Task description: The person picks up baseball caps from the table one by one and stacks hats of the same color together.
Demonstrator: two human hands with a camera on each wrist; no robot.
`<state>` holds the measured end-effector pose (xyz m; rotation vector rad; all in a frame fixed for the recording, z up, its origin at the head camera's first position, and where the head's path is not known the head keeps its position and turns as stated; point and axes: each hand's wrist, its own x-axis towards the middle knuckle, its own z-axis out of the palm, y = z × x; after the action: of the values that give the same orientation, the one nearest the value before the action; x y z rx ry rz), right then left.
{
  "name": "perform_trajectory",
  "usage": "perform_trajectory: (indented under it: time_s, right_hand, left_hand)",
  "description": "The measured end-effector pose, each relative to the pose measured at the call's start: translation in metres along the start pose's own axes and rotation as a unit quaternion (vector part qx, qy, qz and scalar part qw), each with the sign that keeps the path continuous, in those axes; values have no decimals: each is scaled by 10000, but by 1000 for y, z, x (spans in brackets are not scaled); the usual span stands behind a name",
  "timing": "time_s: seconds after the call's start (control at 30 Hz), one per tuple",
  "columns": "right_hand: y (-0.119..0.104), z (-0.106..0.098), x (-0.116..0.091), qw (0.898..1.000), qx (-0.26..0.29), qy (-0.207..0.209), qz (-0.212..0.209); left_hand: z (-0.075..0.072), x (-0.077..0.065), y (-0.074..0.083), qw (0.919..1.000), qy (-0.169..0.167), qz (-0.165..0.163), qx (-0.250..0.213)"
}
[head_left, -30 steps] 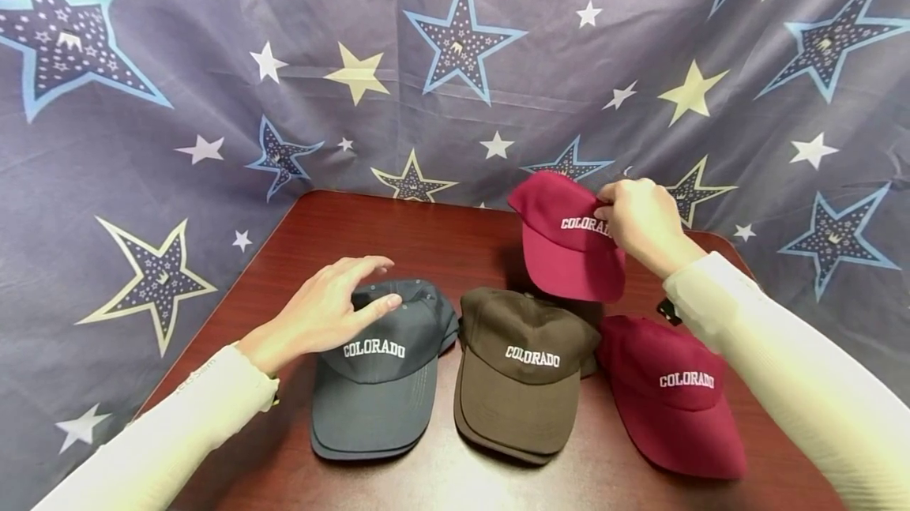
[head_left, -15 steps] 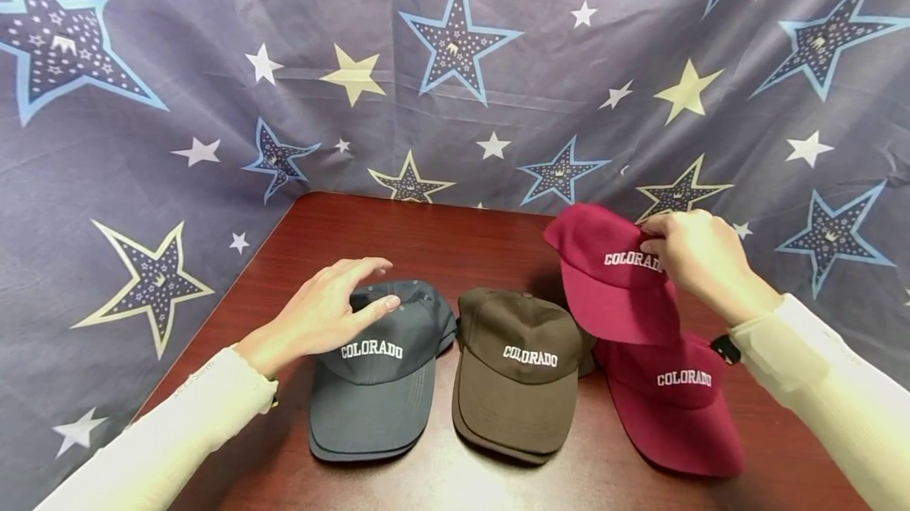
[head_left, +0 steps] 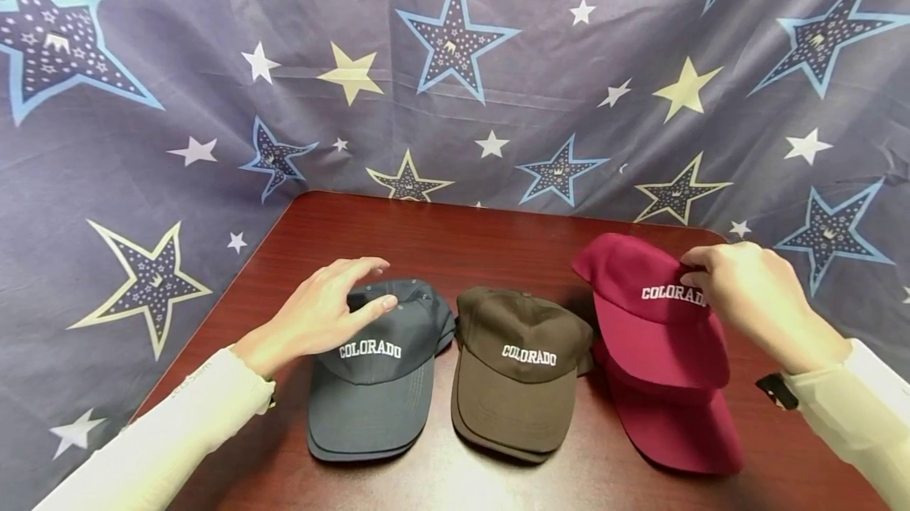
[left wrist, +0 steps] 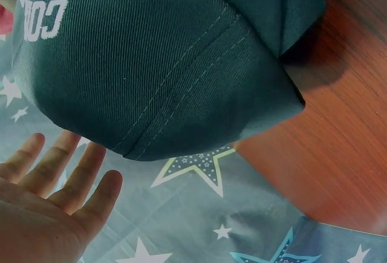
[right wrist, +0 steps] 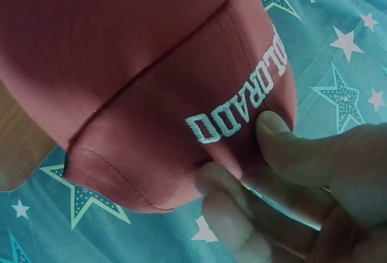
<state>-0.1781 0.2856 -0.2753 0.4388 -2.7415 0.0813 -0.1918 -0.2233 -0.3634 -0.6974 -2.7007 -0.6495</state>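
Note:
My right hand (head_left: 753, 298) pinches the crown of a red baseball cap (head_left: 661, 337) lettered COLORADO, tilted above a second red cap (head_left: 682, 432) on the table. The upper cap hides most of the lower one's crown. In the right wrist view, thumb and fingers squeeze a fold of the red cloth beside the white letters. My left hand (head_left: 320, 309) hovers by the crown of a dark grey-blue cap (head_left: 373, 400), fingers extended and holding nothing. Seen from the left wrist, the fingers (left wrist: 78, 181) lie near that cap's edge; contact is hard to tell.
Between the grey-blue and red caps lie stacked brown caps (head_left: 522, 400); a second brim shows under the top one. Another brim also shows beneath the grey-blue cap. The reddish wooden table (head_left: 426, 242) ends at a star-patterned cloth backdrop (head_left: 483, 132) behind and left.
My right hand has carried the red cap rightward and down from behind the brown caps to over the other red cap. The left hand has stayed by the grey-blue cap.

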Motion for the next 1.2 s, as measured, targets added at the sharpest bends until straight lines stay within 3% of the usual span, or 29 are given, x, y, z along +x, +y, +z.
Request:
perform_trajectory:
  time_s: [0.43,0.87,1.2]
  right_hand:
    - [9,6,-32,9997,-128,20,-198]
    - [8,35,-59,9999,-25,-42,-160]
    - [5,54,-69,9982,76,-585,146]
  left_hand:
    - [1,1,0,10000,-8,12,38]
    - [0,-3,2,10000,58,47,-27]
    - [0,-6,0,10000,49,-8,15]
